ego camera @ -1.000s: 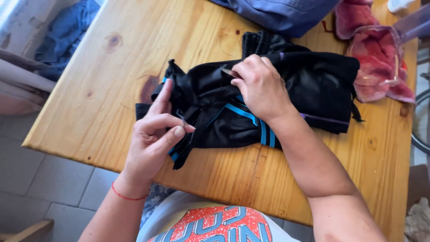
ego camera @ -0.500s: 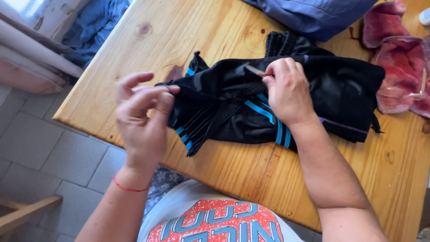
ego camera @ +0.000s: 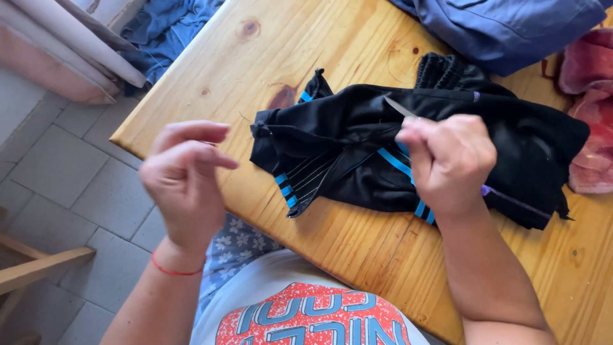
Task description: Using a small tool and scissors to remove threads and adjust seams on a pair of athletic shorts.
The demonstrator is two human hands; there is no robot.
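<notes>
**A:** Since the earlier frame the left hand (ego camera: 185, 182) has come right off the black garment (ego camera: 408, 150); it's up off the wooden table (ego camera: 211, 76) edge now, fingers loosely curled, holding nothing I can see

**B:** yeah, and the right hand (ego camera: 447, 163)?

**A:** closed tight around a thin metal blade (ego camera: 400, 107), tip resting on the cloth. Garment lies bunched mid-table, blue stripes showing, purple-blue cloth (ego camera: 504, 25) behind it, pink cloth (ego camera: 590, 108) beside it

**B:** so nothing's pinning the fabric flat, I'd guess it could slide
</notes>
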